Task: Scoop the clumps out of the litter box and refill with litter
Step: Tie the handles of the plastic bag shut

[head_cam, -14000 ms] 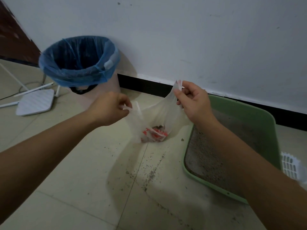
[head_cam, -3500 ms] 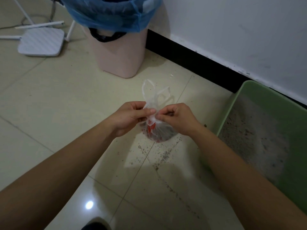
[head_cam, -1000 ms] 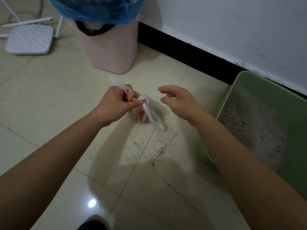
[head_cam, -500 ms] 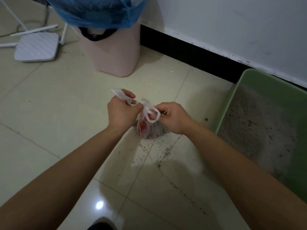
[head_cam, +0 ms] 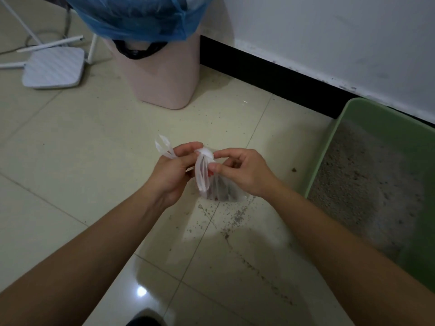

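Head view, entries as we find them.

1. Small clear plastic bag [head_cam: 221, 191]: dark scooped matter and a red print show through. It hangs between both hands just above the cream tiled floor [head_cam: 70, 149]. We judge it is kept low so the neck can be knotted without spilling.
2. Left hand [head_cam: 173, 171]: grip closed round one white handle strip [head_cam: 164, 149], whose free end sticks up to the left. We take this as tension for the knot.
3. Right hand [head_cam: 244, 172]: thumb and forefinger pinch the bag at the bunched knot [head_cam: 204, 152]; the other fingers are loosely curled.
4. Green plastic litter box [head_cam: 339, 128]: on the floor by the wall at right, near the bag but apart from it. Grey litter [head_cam: 367, 184] lies thin and uneven inside. We judge the refill not yet done.
5. Pink plastic bin [head_cam: 164, 81] with blue liner [head_cam: 141, 17]: beyond the hands, its top cropped. We judge it the likely place for the bag.
6. Scattered grey grains [head_cam: 235, 217]: on the tiles under the bag. One dark lump [head_cam: 293, 170] lies beside the box wall. Both want sweeping; neither blocks the hands.
7. White flat router [head_cam: 54, 69]: far left on the floor, off the route to the bin.
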